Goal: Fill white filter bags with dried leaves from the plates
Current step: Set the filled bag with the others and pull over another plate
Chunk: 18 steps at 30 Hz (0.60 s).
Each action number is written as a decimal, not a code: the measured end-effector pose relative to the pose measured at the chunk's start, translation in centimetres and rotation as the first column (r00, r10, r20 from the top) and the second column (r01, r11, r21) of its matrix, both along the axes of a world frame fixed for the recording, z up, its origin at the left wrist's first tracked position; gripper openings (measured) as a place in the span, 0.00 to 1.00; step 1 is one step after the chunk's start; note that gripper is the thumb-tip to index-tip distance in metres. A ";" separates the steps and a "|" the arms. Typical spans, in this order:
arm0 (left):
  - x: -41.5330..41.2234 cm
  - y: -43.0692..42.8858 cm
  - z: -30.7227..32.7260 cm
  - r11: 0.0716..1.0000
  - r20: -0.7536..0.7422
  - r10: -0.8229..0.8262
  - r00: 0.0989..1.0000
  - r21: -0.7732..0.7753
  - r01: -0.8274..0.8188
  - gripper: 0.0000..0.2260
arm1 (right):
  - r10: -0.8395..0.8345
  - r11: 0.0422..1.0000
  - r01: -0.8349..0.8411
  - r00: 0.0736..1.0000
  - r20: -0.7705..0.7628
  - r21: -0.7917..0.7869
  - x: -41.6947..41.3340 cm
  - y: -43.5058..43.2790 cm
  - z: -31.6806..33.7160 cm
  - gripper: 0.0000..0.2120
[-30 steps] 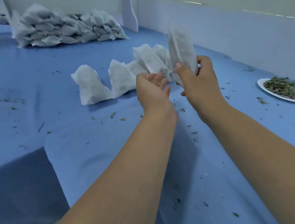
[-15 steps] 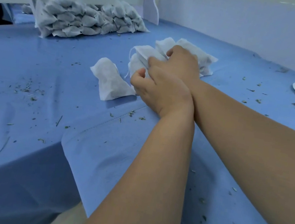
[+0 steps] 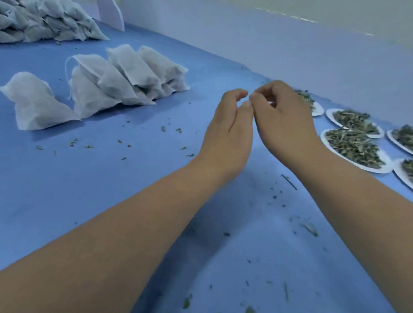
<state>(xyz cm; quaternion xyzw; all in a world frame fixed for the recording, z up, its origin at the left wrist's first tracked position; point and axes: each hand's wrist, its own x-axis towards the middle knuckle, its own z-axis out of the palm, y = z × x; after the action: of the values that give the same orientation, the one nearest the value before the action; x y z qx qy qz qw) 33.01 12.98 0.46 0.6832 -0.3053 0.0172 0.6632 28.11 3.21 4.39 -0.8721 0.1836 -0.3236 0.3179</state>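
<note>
- Both hands are pulling back off the row of filled bags (image 3: 129,76) to mid-air at centre. The bag just handled is now lying with that row.
- Blue table (image 3: 42,175) is carrying everything.
- Pile of finished bags (image 3: 35,18) is sitting far left, well apart from the hands.
- The row is leaning overlapped, left of the hands, with a lone bag (image 3: 35,101) lying nearer left.
- Plates (image 3: 323,139) of dried leaves (image 3: 354,147) are waiting on the right, one partly hidden behind the right hand.
- Left hand (image 3: 229,133) is hanging loosely curved, gripping nothing. Right hand (image 3: 285,121) is curling with its back to camera, so I cannot tell if it is pinching anything. Fingertips are nearly meeting.
- Leaf crumbs (image 3: 248,312) are littering the near table.
- Reading it as one cycle closing. I'm seeing no empty bag, so finding one is probably coming next.
</note>
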 end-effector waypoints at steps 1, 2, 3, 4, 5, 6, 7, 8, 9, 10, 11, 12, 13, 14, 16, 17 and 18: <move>-0.7 -0.2 -0.8 0.993 0.024 -0.082 0.996 0.085 0.080 0.19 | -0.018 1.000 0.017 0.999 -0.030 -0.024 -1.8 -1.0 -0.1 0.06; -2.3 -0.2 -0.8 0.979 -0.020 -0.163 0.986 0.117 0.164 0.19 | -0.036 0.998 0.033 0.997 -0.061 -0.049 -3.6 -1.9 -0.1 0.06; -3.4 -0.3 -0.6 0.959 -0.044 -0.233 0.971 0.157 0.238 0.20 | -0.053 0.996 0.046 0.994 -0.092 -0.073 -5.3 -2.9 -0.2 0.06; -4.0 -0.7 -1.0 0.940 -0.042 -0.288 0.957 0.177 0.291 0.23 | -0.072 0.995 0.063 0.990 -0.120 -0.077 -7.0 -4.0 -0.3 0.06; -4.6 -1.0 -1.0 0.917 -0.035 -0.338 0.940 0.211 0.338 0.24 | -0.091 0.995 0.083 0.985 -0.143 -0.062 -8.6 -5.2 -0.2 0.06; -5.3 -1.5 -0.8 0.899 -0.050 -0.368 0.928 0.238 0.369 0.22 | -0.115 0.993 0.111 0.979 -0.166 -0.038 -10.1 -6.5 -0.2 0.06; -5.8 -2.3 -0.5 0.878 -0.047 -0.384 0.922 0.291 0.381 0.18 | -0.154 0.988 0.151 0.970 -0.186 -0.028 -11.5 -7.8 -0.2 0.06; -6.3 -3.4 -0.2 0.866 -0.042 -0.384 0.922 0.331 0.375 0.14 | -0.199 0.980 0.197 0.957 -0.209 -0.031 -12.7 -9.2 -0.2 0.06; -6.5 -4.8 0.0 0.857 -0.032 -0.385 0.922 0.359 0.370 0.12 | -0.232 0.972 0.234 0.947 -0.222 -0.018 -13.7 -10.6 -0.4 0.06; -6.7 -6.3 0.2 0.858 -0.044 -0.371 0.928 0.366 0.360 0.10 | -0.246 0.965 0.261 0.943 -0.223 0.038 -14.7 -12.1 -0.7 0.07; -6.8 -7.8 0.4 0.859 -0.060 -0.350 0.935 0.377 0.345 0.08 | -0.243 0.952 0.276 0.945 -0.220 0.132 -15.5 -13.5 -1.0 0.08; -6.6 -9.3 0.4 0.866 -0.072 -0.319 0.945 0.382 0.321 0.07 | -0.239 0.929 0.288 0.947 -0.217 0.233 -16.2 -14.9 -1.4 0.08; -6.4 -10.6 0.5 0.876 -0.092 -0.302 0.949 0.366 0.315 0.08 | -0.249 0.903 0.306 0.945 -0.214 0.301 -16.8 -16.2 -1.7 0.07; -6.1 -11.9 0.6 0.882 -0.107 -0.282 0.953 0.363 0.301 0.09 | -0.272 0.883 0.333 0.937 -0.218 0.331 -17.2 -17.5 -1.9 0.07; -5.1 -14.0 0.7 0.889 -0.130 -0.218 0.967 0.382 0.251 0.10 | -0.331 0.851 0.385 0.921 -0.206 0.357 -17.4 -19.5 -2.2 0.06; -4.4 -15.0 0.7 0.894 -0.133 -0.188 0.973 0.388 0.226 0.10 | -0.360 0.841 0.407 0.913 -0.192 0.356 -17.3 -20.3 -2.2 0.06; -3.6 -16.0 0.6 0.896 -0.125 -0.158 0.979 0.398 0.195 0.10 | -0.385 0.840 0.425 0.905 -0.182 0.338 -17.0 -21.0 -2.2 0.06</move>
<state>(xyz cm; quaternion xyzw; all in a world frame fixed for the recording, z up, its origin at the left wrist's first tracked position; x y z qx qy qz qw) 29.37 -3.03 1.08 0.7759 -0.3328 -0.1379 0.5178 11.13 -17.79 2.16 -0.7536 0.4381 -0.2961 0.3905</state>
